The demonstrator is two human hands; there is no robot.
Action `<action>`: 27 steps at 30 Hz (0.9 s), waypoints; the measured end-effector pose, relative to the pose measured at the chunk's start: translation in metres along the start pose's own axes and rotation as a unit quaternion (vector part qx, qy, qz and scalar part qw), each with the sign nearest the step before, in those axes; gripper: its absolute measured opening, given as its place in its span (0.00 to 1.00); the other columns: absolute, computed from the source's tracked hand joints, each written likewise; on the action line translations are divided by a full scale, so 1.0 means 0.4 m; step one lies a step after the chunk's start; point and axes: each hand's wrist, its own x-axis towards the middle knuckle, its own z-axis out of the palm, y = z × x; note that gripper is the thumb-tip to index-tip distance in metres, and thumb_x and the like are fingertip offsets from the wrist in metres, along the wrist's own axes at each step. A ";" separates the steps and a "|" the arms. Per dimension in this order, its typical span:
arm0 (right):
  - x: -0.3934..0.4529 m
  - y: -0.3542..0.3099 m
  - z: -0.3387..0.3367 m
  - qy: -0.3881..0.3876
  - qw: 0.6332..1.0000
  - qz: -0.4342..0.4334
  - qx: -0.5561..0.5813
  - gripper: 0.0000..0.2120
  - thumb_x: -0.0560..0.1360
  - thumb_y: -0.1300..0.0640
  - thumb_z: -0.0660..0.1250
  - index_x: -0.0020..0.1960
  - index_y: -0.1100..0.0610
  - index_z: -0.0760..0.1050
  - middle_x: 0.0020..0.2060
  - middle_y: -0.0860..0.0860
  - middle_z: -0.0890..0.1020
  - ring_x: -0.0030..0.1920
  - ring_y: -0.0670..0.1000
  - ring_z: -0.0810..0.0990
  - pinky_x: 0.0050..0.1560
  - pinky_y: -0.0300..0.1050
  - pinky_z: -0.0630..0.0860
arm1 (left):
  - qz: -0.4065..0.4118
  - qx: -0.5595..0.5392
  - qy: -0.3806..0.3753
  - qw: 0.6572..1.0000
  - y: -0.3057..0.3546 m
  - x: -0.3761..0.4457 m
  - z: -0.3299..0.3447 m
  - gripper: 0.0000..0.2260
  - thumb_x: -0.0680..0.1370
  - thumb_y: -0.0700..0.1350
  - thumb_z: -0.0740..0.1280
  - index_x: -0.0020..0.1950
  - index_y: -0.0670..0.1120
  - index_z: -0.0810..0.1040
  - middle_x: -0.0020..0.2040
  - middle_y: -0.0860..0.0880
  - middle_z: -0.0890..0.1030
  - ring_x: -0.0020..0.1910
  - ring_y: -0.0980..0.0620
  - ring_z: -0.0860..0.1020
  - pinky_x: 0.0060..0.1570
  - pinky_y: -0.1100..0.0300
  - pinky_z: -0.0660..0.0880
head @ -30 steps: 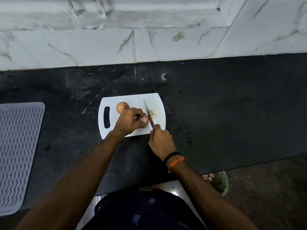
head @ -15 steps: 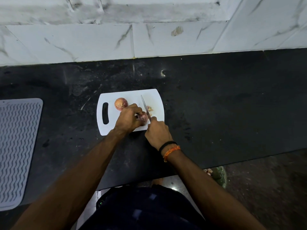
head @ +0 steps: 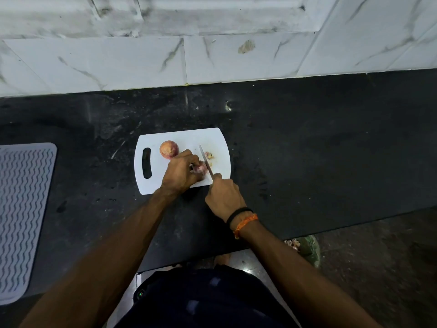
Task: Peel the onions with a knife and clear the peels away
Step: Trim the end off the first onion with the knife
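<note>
On the white plastic cutting board (head: 182,138), our left hand (head: 181,172) fingers pinch a small reddish onion (head: 200,167) while our right hand (head: 224,196) fingers clench the steel-bladed knife (head: 205,159) against it.

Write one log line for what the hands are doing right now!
left hand pins onion on cutting board | right hand holds knife against it | second onion loose | scraps beside blade

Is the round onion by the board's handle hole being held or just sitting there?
Just sitting: the loose onion rests on the cutting board, untouched.
</note>
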 end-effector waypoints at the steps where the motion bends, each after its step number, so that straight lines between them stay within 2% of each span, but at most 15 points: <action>1: -0.010 0.009 0.006 -0.001 1.000 0.004 0.000 0.13 0.80 0.60 0.60 0.64 0.63 0.69 0.57 0.63 0.78 0.57 0.66 0.78 0.53 0.54 0.76 | 0.007 0.007 -0.003 1.000 0.000 -0.003 0.002 0.09 0.72 0.41 0.78 0.49 0.40 0.84 0.46 0.46 0.81 0.43 0.48 0.79 0.44 0.53 0.80; 4: -0.003 0.012 0.004 0.003 1.000 0.006 0.010 0.13 0.80 0.59 0.59 0.63 0.62 0.69 0.57 0.63 0.78 0.56 0.65 0.78 0.53 0.54 0.76 | 0.033 0.042 0.008 0.999 0.002 -0.007 0.003 0.09 0.71 0.40 0.78 0.49 0.39 0.84 0.47 0.43 0.81 0.43 0.45 0.79 0.42 0.53 0.79; 7: 0.022 -0.012 -0.005 0.005 1.000 -0.006 0.015 0.13 0.81 0.58 0.60 0.63 0.63 0.69 0.57 0.63 0.78 0.58 0.66 0.77 0.54 0.54 0.75 | 0.037 0.076 0.037 0.996 -0.012 0.006 -0.004 0.09 0.72 0.38 0.77 0.49 0.37 0.83 0.48 0.40 0.80 0.45 0.40 0.79 0.41 0.49 0.79; 9: 0.029 -0.024 -0.002 0.007 1.000 -0.012 0.018 0.14 0.81 0.58 0.60 0.64 0.63 0.69 0.58 0.63 0.78 0.58 0.65 0.77 0.55 0.54 0.74 | 0.029 0.095 0.037 0.994 -0.016 0.014 -0.006 0.10 0.73 0.38 0.76 0.52 0.37 0.83 0.53 0.39 0.80 0.49 0.38 0.79 0.45 0.46 0.80; 13: 0.025 -0.020 0.000 0.015 1.000 -0.007 0.016 0.13 0.82 0.57 0.59 0.64 0.62 0.69 0.57 0.63 0.79 0.58 0.64 0.78 0.55 0.54 0.75 | 0.000 0.062 0.011 0.998 -0.015 0.011 -0.012 0.16 0.73 0.43 0.77 0.58 0.40 0.82 0.62 0.41 0.80 0.60 0.41 0.77 0.60 0.49 0.77; 14: 0.023 -0.017 -0.001 0.015 1.000 -0.009 0.012 0.13 0.82 0.58 0.59 0.64 0.62 0.69 0.57 0.63 0.79 0.57 0.65 0.78 0.54 0.53 0.75 | -0.002 0.036 0.010 0.999 -0.020 0.007 -0.015 0.14 0.74 0.44 0.76 0.57 0.41 0.82 0.60 0.42 0.82 0.58 0.42 0.78 0.61 0.47 0.77; 17: 0.017 -0.018 -0.007 0.011 1.000 -0.018 -0.001 0.14 0.82 0.57 0.59 0.64 0.62 0.69 0.57 0.63 0.79 0.57 0.65 0.79 0.52 0.52 0.75 | -0.031 -0.043 0.009 0.999 -0.031 -0.002 -0.025 0.05 0.76 0.44 0.74 0.51 0.46 0.81 0.49 0.48 0.84 0.49 0.47 0.81 0.54 0.45 0.81; 19: 0.017 -0.021 -0.014 0.005 1.000 -0.022 -0.009 0.14 0.81 0.57 0.60 0.65 0.62 0.69 0.58 0.62 0.79 0.58 0.64 0.78 0.53 0.52 0.75 | -0.051 -0.057 0.016 0.997 -0.028 0.001 -0.030 0.09 0.74 0.44 0.76 0.51 0.47 0.79 0.48 0.49 0.82 0.47 0.48 0.81 0.52 0.48 0.82; 22: 0.020 -0.029 -0.021 0.000 1.000 -0.021 -0.015 0.14 0.81 0.57 0.60 0.64 0.63 0.70 0.59 0.62 0.79 0.59 0.64 0.78 0.55 0.52 0.75 | -0.058 -0.062 0.018 0.996 -0.021 0.001 -0.034 0.15 0.72 0.42 0.78 0.57 0.44 0.81 0.53 0.47 0.83 0.49 0.48 0.81 0.52 0.51 0.81; 25: 0.025 -0.038 -0.022 -0.003 1.000 -0.015 -0.014 0.14 0.81 0.58 0.60 0.64 0.63 0.70 0.60 0.63 0.78 0.60 0.64 0.77 0.56 0.53 0.75 | -0.026 -0.043 0.028 0.998 -0.027 -0.005 -0.027 0.10 0.71 0.41 0.78 0.51 0.41 0.85 0.48 0.45 0.85 0.46 0.45 0.81 0.48 0.45 0.80; 27: 0.031 -0.044 -0.022 -0.007 1.000 -0.015 -0.013 0.14 0.81 0.58 0.60 0.64 0.63 0.70 0.60 0.63 0.78 0.60 0.65 0.77 0.57 0.53 0.74 | -0.024 -0.030 0.036 0.999 -0.027 -0.005 -0.022 0.09 0.71 0.40 0.79 0.50 0.41 0.86 0.47 0.44 0.84 0.45 0.44 0.81 0.47 0.45 0.80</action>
